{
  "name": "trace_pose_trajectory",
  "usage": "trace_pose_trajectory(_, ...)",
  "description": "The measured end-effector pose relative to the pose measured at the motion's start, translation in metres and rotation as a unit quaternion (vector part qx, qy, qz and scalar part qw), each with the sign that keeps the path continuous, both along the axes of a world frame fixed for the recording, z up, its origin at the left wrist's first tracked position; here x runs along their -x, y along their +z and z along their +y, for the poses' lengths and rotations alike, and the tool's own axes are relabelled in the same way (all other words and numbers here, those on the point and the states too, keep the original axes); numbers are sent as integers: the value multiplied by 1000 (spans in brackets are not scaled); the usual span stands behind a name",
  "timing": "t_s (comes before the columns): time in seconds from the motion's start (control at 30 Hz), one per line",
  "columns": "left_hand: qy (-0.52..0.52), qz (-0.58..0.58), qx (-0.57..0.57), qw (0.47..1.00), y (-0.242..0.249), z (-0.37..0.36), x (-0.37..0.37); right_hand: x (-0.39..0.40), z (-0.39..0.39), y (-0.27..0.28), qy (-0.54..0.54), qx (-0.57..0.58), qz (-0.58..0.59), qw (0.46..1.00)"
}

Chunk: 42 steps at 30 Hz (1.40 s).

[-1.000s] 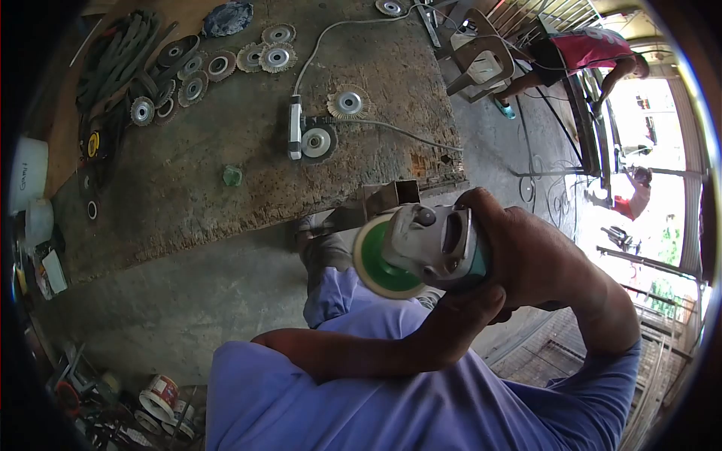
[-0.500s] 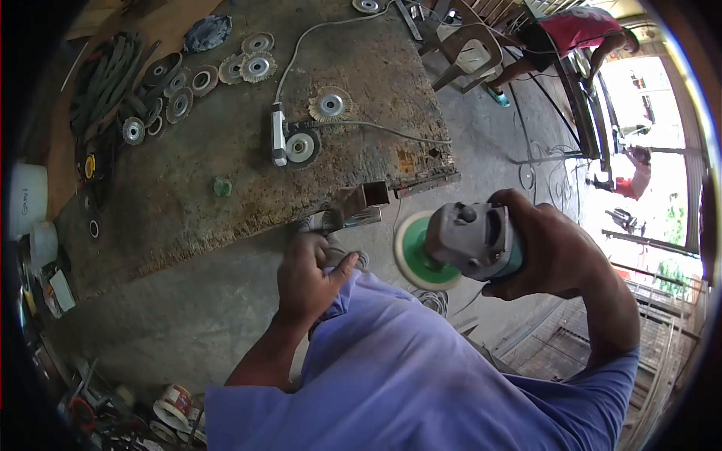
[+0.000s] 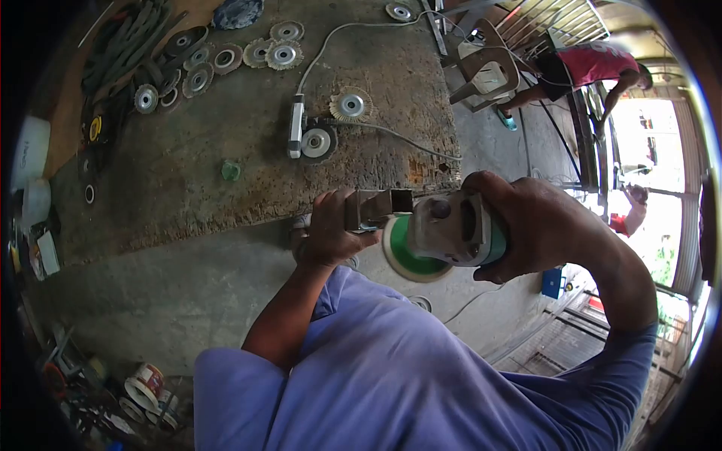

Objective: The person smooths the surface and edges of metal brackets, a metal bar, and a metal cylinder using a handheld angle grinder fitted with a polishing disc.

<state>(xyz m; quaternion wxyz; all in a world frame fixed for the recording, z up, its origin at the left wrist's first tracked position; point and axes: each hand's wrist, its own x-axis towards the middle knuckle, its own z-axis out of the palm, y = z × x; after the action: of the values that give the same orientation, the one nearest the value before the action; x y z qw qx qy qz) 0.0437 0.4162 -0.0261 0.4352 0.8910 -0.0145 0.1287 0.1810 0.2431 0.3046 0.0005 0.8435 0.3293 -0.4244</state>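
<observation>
My right hand (image 3: 538, 222) is wrapped around the body of an angle grinder (image 3: 444, 229), held in front of my chest. A round disc (image 3: 401, 252) with a green face and pale rim is fitted to the grinder and faces down and left. At the workbench edge, my left hand (image 3: 327, 231) closes around a short square metal tube (image 3: 372, 207), thumb along its lower side. The tube's hollow end points right, close beside the grinder head and overlapping the disc's upper rim in this view.
On the worn workbench (image 3: 203, 169) lie a power strip (image 3: 296, 129) with a grey cable, a flap disc (image 3: 351, 105), a grinding disc (image 3: 317, 143) and several more discs at the back left. A person (image 3: 590, 68) bends over metalwork near a plastic chair (image 3: 485, 71).
My left hand has moved up from below the bench edge and taken hold of the square tube. The grinder has shifted slightly left and up, closer to the tube. The view has shifted a little.
</observation>
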Motion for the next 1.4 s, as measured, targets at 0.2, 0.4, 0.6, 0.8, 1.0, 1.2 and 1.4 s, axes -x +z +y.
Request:
trace_pose_trajectory(0.2,-8,-29,12,999,7,2,-2,-10,-2,-5,36,-17,-4,999)
trace_pose_trajectory(0.4,-10,-3,36,999,0,0,2,-22,4,-5,97,5,-25,995)
trace_pose_trajectory(0.6,5,32,81,996,-9,-1,2,-29,0,-10,123,-53,-47,990)
trace_pose_trajectory(0.8,4,15,37,999,1,-2,2,-44,5,-13,79,-42,-135,987)
trace_pose_trajectory(1.0,21,10,119,993,13,-2,-2,-24,-27,-24,-97,-100,-153,978)
trace_pose_trajectory(1.2,23,3,150,988,21,-4,-3,47,-119,-100,-368,-307,-127,868)
trace_pose_trajectory(1.4,29,111,177,978,11,-2,5,136,-154,-158,-626,-491,29,605)
